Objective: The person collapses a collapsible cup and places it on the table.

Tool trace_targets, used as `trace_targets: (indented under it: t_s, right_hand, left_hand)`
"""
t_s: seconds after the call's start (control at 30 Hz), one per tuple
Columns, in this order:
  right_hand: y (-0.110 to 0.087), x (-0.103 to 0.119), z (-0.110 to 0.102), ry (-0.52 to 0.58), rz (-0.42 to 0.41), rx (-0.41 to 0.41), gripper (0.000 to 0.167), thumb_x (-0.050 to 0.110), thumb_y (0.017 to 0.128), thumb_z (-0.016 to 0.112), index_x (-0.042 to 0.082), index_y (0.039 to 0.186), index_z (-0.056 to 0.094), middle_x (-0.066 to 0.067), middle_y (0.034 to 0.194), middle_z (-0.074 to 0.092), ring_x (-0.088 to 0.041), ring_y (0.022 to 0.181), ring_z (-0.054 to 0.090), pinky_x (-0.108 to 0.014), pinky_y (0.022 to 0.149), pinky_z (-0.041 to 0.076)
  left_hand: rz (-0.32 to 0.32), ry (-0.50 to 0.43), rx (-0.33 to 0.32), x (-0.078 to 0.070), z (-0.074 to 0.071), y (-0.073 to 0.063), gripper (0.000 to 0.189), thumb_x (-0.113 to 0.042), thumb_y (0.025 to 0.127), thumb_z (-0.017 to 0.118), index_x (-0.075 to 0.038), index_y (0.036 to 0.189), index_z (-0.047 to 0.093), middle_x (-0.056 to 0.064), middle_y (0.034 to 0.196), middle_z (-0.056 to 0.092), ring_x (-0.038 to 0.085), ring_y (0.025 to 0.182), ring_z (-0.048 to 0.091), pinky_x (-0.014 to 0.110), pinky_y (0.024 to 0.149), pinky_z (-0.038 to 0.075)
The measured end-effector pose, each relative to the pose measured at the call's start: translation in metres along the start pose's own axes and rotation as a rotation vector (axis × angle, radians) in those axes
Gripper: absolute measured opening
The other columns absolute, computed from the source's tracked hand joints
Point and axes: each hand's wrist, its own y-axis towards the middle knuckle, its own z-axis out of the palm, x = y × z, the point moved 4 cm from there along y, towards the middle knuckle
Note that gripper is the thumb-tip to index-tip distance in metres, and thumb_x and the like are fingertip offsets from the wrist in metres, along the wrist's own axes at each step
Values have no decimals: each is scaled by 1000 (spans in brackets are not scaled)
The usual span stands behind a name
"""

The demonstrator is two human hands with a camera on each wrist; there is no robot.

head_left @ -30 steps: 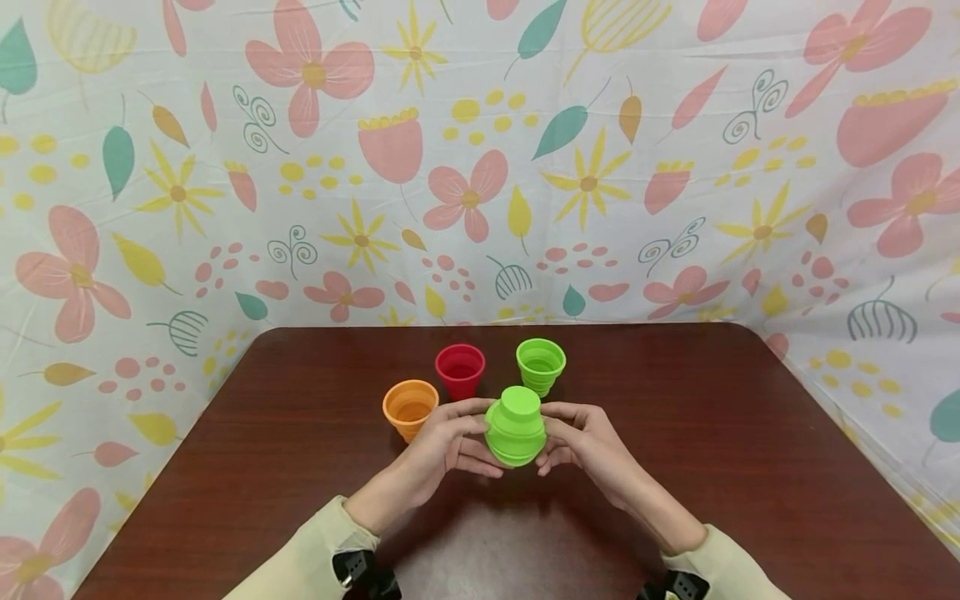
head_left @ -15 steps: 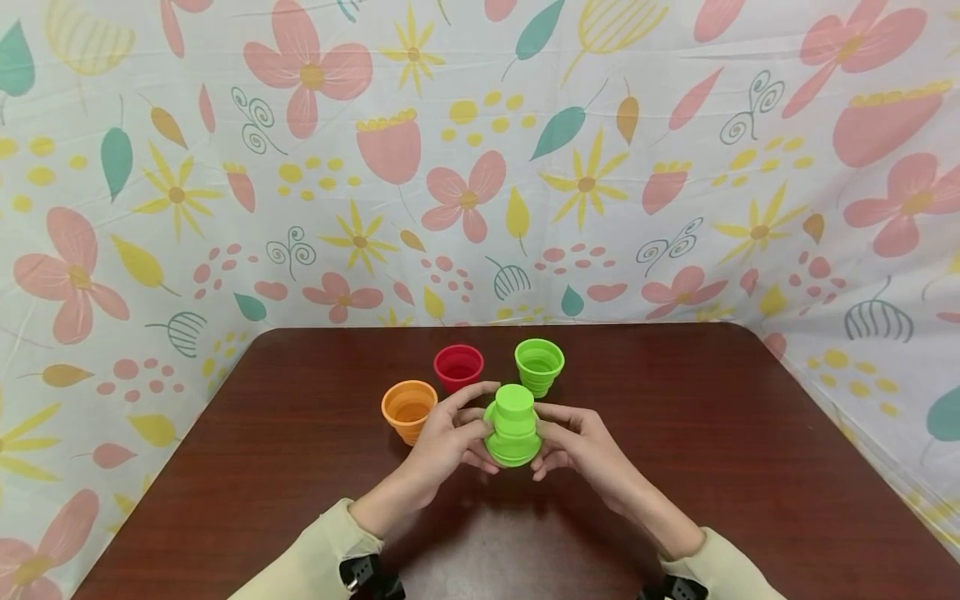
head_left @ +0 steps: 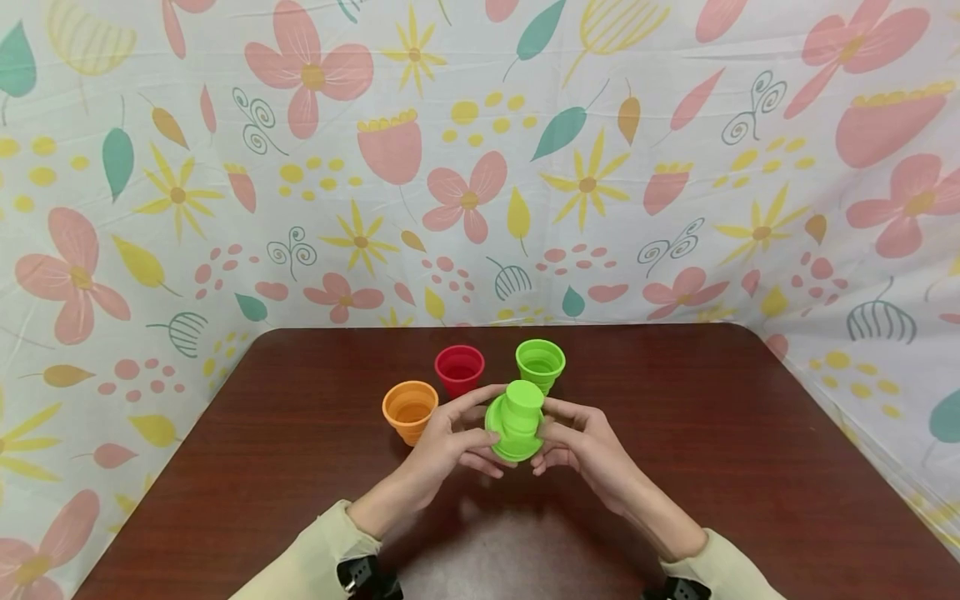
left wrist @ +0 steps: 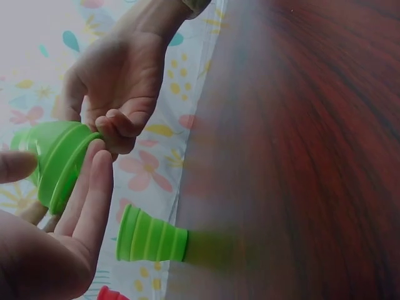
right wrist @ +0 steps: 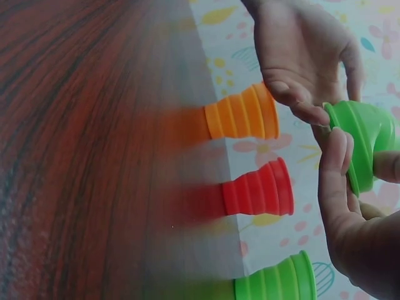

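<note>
Between my two hands is a green collapsible cup (head_left: 519, 421), held above the table with its narrow base up and its wide rim down. Its rings are partly folded and the top section leans to the right. My left hand (head_left: 447, 442) grips its left side, thumb on the near wall and fingers round the rim. On the other side my right hand (head_left: 581, 437) pinches the cup between thumb and fingers. The left wrist view shows the same cup (left wrist: 56, 159) with fingertips along its rim; in the right wrist view the cup (right wrist: 362, 140) has a bent wall.
Three ribbed cups stand upright on the dark wooden table (head_left: 300, 467) beyond my hands: an orange cup (head_left: 410, 408) at left, a red cup (head_left: 459, 367) behind it, and a second green cup (head_left: 540, 360) at right. A flower-patterned cloth (head_left: 480, 167) hangs behind the table.
The held cup's top section has shifted and now tilts right, its folds changing shape. My left fingers have moved up along its far side, the thumb lower on the near wall.
</note>
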Motion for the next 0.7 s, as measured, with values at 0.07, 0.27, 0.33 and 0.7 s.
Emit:
trace_targets:
  t_s: [0.07, 0.27, 0.33, 0.7]
  right_hand:
    - [0, 0, 0, -15, -7, -10, 56, 5, 100, 61, -14, 150, 43, -19, 105, 71, -20, 74, 70, -37, 71, 65]
    - [-1, -1, 1, -5, -7, 12, 67, 3, 99, 62, -10, 158, 34, -18, 107, 64, -20, 75, 69, -37, 72, 65]
    - [-2, 0, 2, 7, -8, 34, 70, 3, 99, 63, -9, 160, 32, -18, 107, 62, -20, 76, 69, -38, 73, 65]
    - [-2, 2, 2, -3, -20, 71, 76, 3, 97, 67, -5, 163, 29, -19, 113, 63, -23, 80, 70, -39, 78, 64]
  left_hand:
    - [7, -9, 17, 0, 1, -1, 61, -4, 98, 64, -10, 157, 49, 19, 131, 64, 48, 90, 75, 49, 73, 66]
    - [20, -16, 4, 0, 2, 0, 62, -1, 98, 64, -8, 157, 48, 18, 132, 64, 37, 82, 77, 47, 73, 66]
    - [23, -7, 3, 0, 2, 1, 62, 0, 97, 64, -7, 157, 48, 18, 132, 64, 37, 81, 77, 47, 73, 66]
    - [5, 23, 39, 1, 0, 0, 72, -1, 98, 69, -13, 163, 40, 18, 142, 61, 37, 88, 77, 47, 78, 65]
